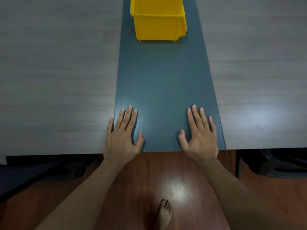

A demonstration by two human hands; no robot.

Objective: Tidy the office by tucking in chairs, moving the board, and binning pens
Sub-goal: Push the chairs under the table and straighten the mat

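At the far left a grey wood-grain counter (pixel 54 72) fills the view, and below its near edge sits a dark shape (pixel 41 170), too shadowed to tell what it is. Next comes the left hand (pixel 122 138), released and lying flat, palm down, fingers straight and slightly spread. Most of it rests on the near left corner of the dark blue-grey board (pixel 163 83), while its little finger reaches over the board's left edge onto the grey counter. The board runs as a long strip away from the person between the two grey surfaces, its near end roughly in line with their front edges. Whether it lies on top of them or flush with them cannot be told. At the board's far end stands a yellow plastic bin (pixel 157 25), well apart from both hands and cut off by the top of the view, so its contents cannot be seen. Below the board's near end the reddish-brown wood floor (pixel 142 180) shows a bright glare patch, with a bare foot (pixel 164 214) just beside it. The right hand (pixel 201 138) is also released and lies flat on the near right corner of the board, fingers straight, thumb spread inward. Right of it lies a second grey counter (pixel 259 72), with another dark shape (pixel 279 165) under its edge.
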